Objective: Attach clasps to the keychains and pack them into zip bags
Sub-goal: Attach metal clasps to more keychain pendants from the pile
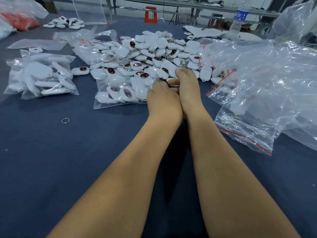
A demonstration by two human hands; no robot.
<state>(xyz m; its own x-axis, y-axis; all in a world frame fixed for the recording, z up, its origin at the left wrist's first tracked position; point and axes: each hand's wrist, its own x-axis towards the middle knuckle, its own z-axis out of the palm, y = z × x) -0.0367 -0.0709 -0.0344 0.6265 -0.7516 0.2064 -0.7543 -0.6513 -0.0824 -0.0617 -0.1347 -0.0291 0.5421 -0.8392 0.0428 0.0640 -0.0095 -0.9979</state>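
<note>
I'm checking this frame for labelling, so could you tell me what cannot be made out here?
- What the left hand and right hand hold: head view, their own fingers cover it.
- Bottle label: too small.
- Far-left red bag: blurred, cut by the edge.

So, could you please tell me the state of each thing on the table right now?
Left hand: fingers curled, pressed against the right hand.
Right hand: gripping a small white keychain.
Keychain pile: loose, unbagged.
Zip bag, centre: partly filled, lying flat.
Zip bag, left: filled with keychains.
Split ring: lying alone.
Water bottle: upright.
</note>
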